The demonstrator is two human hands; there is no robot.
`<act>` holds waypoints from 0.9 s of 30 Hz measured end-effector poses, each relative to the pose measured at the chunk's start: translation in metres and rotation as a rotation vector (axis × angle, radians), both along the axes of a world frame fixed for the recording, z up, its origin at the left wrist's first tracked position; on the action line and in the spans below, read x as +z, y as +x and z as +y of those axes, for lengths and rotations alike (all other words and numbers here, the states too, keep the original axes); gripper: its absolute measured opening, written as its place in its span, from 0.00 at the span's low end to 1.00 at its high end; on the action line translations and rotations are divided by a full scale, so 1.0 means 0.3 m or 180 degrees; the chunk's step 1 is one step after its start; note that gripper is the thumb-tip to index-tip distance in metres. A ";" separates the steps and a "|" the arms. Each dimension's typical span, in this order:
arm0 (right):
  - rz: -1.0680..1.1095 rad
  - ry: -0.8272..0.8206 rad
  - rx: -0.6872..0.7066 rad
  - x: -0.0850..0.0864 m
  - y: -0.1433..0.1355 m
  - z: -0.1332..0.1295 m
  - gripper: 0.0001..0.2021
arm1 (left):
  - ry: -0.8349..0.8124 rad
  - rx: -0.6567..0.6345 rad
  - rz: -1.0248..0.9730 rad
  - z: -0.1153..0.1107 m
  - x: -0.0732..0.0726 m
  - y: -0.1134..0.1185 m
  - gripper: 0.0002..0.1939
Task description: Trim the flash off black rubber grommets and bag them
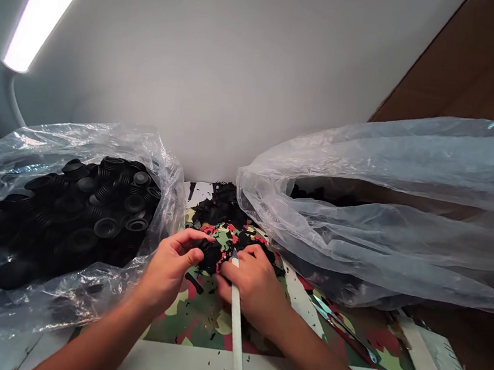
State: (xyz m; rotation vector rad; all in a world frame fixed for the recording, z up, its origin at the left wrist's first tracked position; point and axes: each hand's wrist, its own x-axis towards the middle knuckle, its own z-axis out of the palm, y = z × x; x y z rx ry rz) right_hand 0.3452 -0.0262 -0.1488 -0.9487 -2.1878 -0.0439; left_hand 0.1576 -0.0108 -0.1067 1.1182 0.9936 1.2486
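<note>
My left hand is closed with thumb and fingertips on a black ribbed rubber part. Facing it, my right hand has curled fingers around a slim knife with a long white handle. The small blade points away from me, close to the rubber part; whether they touch I cannot tell. The handle's end reaches back toward me. Black rubber scraps lie heaped just beyond both hands, on a camouflage-patterned sheet.
On the left, a clear plastic bag lies open around many black ribbed rubber parts. Another clear bag at right has black pieces inside. Metal scissors lie at right. A lit lamp hangs upper left; cardboard stands upper right.
</note>
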 end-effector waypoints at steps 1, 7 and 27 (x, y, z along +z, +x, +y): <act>0.0018 -0.0163 -0.0016 0.004 0.011 0.009 0.11 | 0.0013 -0.0082 0.0014 -0.006 -0.008 0.004 0.28; 0.0746 -0.0808 -0.0139 0.036 0.064 0.012 0.07 | 0.0023 0.0032 0.0405 -0.017 -0.010 0.017 0.14; 0.1219 -0.0558 -0.0260 0.072 0.010 -0.042 0.09 | 0.1868 0.0550 0.1997 -0.046 -0.028 0.039 0.08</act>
